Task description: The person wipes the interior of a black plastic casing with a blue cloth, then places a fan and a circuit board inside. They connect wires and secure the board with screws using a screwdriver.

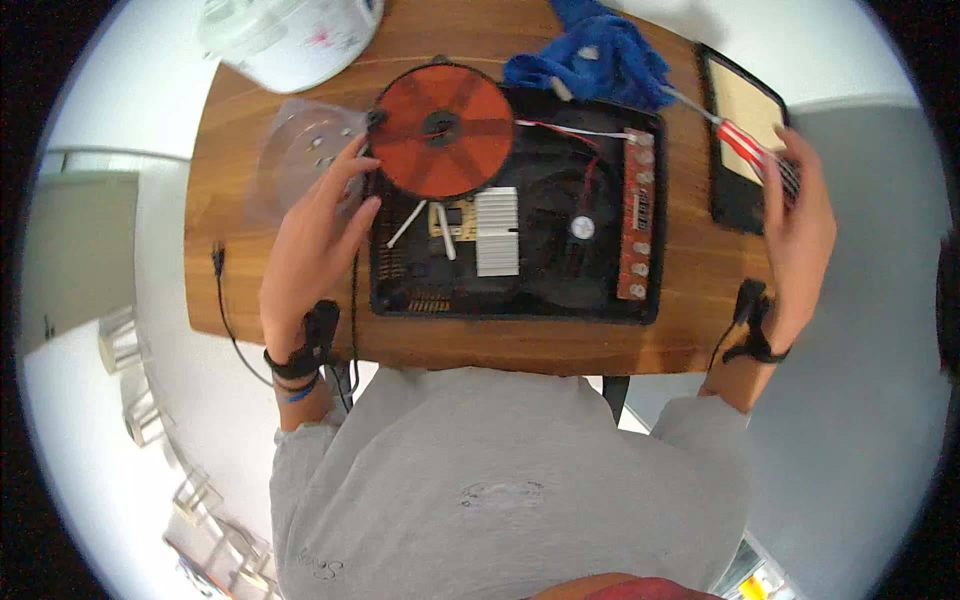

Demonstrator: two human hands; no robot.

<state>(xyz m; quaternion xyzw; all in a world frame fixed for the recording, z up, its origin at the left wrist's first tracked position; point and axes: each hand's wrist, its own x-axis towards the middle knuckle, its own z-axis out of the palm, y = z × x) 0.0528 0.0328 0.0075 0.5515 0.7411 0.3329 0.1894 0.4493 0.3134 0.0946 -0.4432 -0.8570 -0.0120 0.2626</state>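
An opened induction cooker's black housing (560, 285) lies in front of me on the table. Its round orange-red coil (430, 100) rests at the housing's upper left. My left hand (318, 225) is at the housing's left edge, fingers apart, with the fingertips close to the coil's rim; I cannot tell if they touch it. Inside sit a silver heat sink (497, 232), a circuit board (447, 220) and a fan with a white hub (582, 228). A red control strip (636, 215) runs down the right side. My right hand (802, 215) grips a screwdriver (738, 140) by its red, white and black handle, shaft pointing up-left.
A blue cloth (600, 55) lies behind the housing. To the right is a black-framed panel (735, 205) with a beige face. A clear plastic bag (280, 175) lies left, a white floral pot (300, 45) stands far left, and a black plug (218, 260) with cord trails off the near edge.
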